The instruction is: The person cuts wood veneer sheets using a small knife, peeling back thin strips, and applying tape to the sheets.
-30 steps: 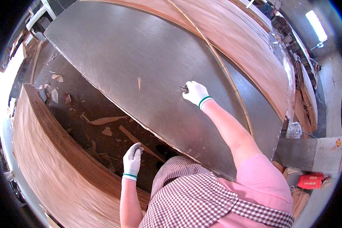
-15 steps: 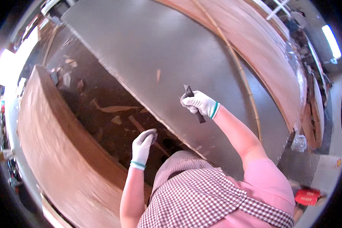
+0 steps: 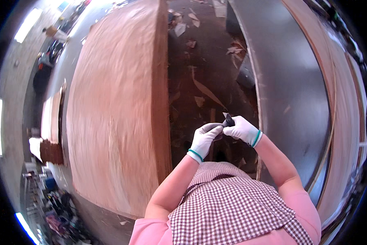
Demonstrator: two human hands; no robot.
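Both hands wear white gloves with green cuffs and meet in front of my chest. My right hand (image 3: 242, 130) grips a small dark tool (image 3: 228, 120), its tip sticking up above the fingers. My left hand (image 3: 205, 137) touches the same tool from the left, fingers curled onto it. They hover over the dark floor gap between a tall stack of thin wood veneer sheets (image 3: 118, 102) on my left and a grey metal table (image 3: 298, 85) on my right.
Veneer scraps and strips (image 3: 204, 90) litter the dark floor between stack and table. More veneer sheets (image 3: 346, 114) lie along the table's far right side. Shelves and clutter (image 3: 48, 196) stand at the lower left beyond the stack.
My view has swung left from the table toward the veneer stack. My right hand pulled back off the table with the tool, and my left hand came up to meet it.
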